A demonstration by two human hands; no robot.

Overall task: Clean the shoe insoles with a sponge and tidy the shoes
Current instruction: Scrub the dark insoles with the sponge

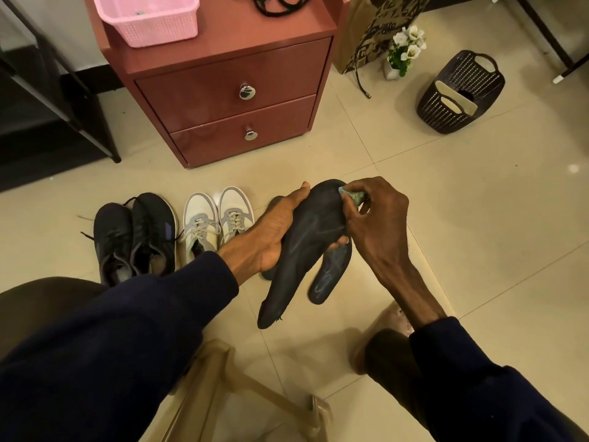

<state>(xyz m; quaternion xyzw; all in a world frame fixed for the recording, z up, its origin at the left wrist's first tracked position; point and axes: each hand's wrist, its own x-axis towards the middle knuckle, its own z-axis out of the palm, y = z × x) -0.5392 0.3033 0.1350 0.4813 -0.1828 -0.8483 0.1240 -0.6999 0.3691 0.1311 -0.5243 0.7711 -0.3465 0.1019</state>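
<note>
My left hand (274, 228) cradles a dark insole (306, 250) from beneath, fingers curled round its edge to steady it. My right hand (376, 215) pinches a small green sponge (350, 194) against its toe end at 1 o'clock. A second insole (331, 275) lies on the floor (446, 218) at 5 o'clock, likely awaiting its turn. Black shoes (134, 237) and white shoes (216, 218) stand paired at 9 o'clock.

Black insole (302, 250), greenish sponge (350, 195), pink basket (149, 17), reddish-brown cabinet (229, 90).
</note>
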